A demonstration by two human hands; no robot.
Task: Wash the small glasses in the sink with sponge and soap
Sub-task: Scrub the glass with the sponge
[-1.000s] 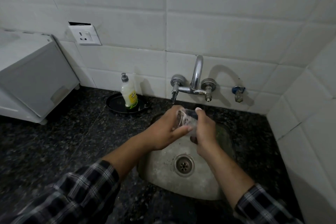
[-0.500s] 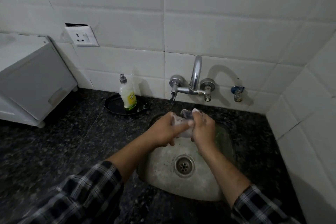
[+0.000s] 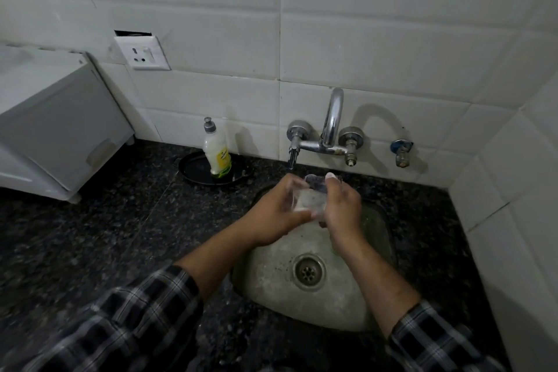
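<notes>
Since a second ago the two hands have drawn closer together, and the small glass [image 3: 306, 201] now sits lower between them instead of standing clear above the left thumb. Nearest the camera, checked sleeves [image 3: 126, 320] cover both forearms, which reach over the steel sink [image 3: 271, 296] and its drain [image 3: 309, 270]. The left hand [image 3: 276, 216] curls round the left side of the glass, with the thumb laid across its front. The right hand [image 3: 342, 208] wraps the right side, one fingertip raised at the rim. The glass is held above the back half of the basin, just below the tap [image 3: 332, 121]; blur hides its inside. A green patch [image 3: 373, 222] shows in the sink beyond the right wrist. Farther left, a soap bottle [image 3: 216, 151] stands upright on a black dish [image 3: 193, 170] on the dark stone counter [image 3: 90, 235], against the white tiled wall.
</notes>
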